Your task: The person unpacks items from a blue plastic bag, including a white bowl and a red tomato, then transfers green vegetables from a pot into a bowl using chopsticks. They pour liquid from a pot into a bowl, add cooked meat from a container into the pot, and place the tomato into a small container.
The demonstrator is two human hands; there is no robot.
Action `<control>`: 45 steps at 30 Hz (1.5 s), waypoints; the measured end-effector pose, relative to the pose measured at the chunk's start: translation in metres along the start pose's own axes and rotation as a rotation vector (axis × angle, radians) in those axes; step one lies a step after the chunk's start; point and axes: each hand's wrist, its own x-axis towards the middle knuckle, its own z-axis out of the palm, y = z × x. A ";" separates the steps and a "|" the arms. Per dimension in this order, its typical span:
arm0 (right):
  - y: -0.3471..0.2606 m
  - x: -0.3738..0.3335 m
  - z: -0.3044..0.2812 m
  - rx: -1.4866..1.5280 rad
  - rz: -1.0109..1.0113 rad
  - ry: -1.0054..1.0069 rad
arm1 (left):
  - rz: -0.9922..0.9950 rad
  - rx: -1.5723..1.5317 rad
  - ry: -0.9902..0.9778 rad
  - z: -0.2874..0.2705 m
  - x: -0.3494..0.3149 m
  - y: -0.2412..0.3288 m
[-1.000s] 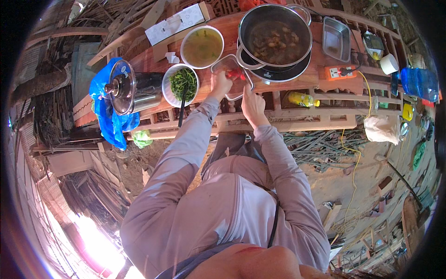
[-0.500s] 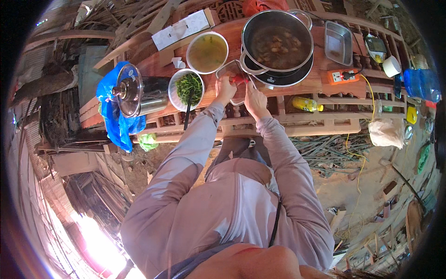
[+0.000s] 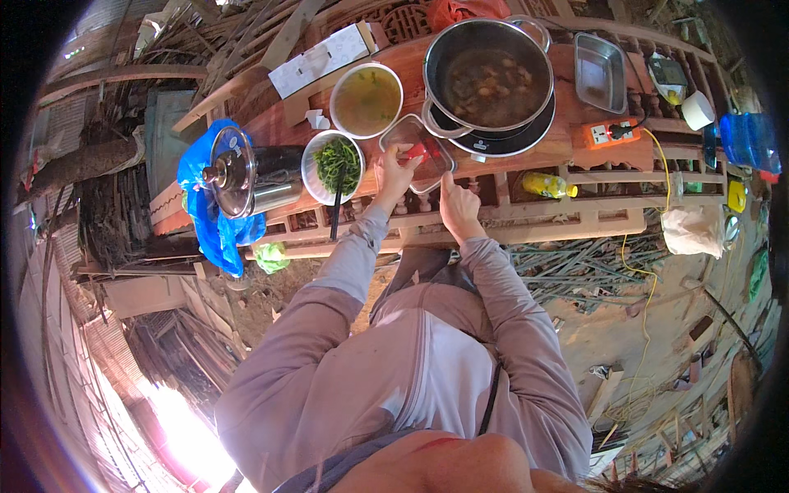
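My left hand [image 3: 396,175] is closed on a small red object [image 3: 417,154] whose kind I cannot make out. It is over the left side of a shallow rectangular tray [image 3: 434,182]. At the tray's near right corner is my right hand [image 3: 459,207], its fingers curled and pressed together; what they hold, if anything, is hidden. Left of the tray stands a white bowl of green vegetables [image 3: 335,164] with dark chopsticks [image 3: 336,212] leaning out. Behind that is a white tub of yellowish broth [image 3: 366,99]. A large pot [image 3: 491,82] with brown pieces in liquid sits to the right on a black cooker [image 3: 519,141].
A glass-lidded steel pot [image 3: 275,185] and blue plastic bag [image 3: 222,238] stand far left. Right are an empty metal tray [image 3: 599,74], an orange power strip [image 3: 610,133] with a yellow cord and a yellow bottle [image 3: 549,186]. A white box [image 3: 320,62] lies behind.
My hands have come apart: the right has drawn back toward me from the red object, while the left keeps hold of it. The view has shifted slightly.
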 end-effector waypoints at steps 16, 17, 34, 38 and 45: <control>0.002 -0.004 -0.021 -0.079 -0.129 0.081 | -0.135 0.269 -0.162 -0.015 0.005 0.036; -0.001 0.005 -0.019 -0.072 -0.129 0.088 | -0.182 0.247 -0.220 -0.015 0.005 0.035; 0.000 0.030 0.002 0.085 -0.086 0.063 | 0.066 0.164 -0.043 0.000 0.003 0.001; 0.005 -0.018 -0.007 0.100 0.009 -0.157 | 0.013 0.152 0.014 0.001 -0.001 -0.010; -0.005 0.015 0.004 0.062 -0.019 -0.041 | -0.244 -0.256 -0.024 -0.006 -0.004 -0.005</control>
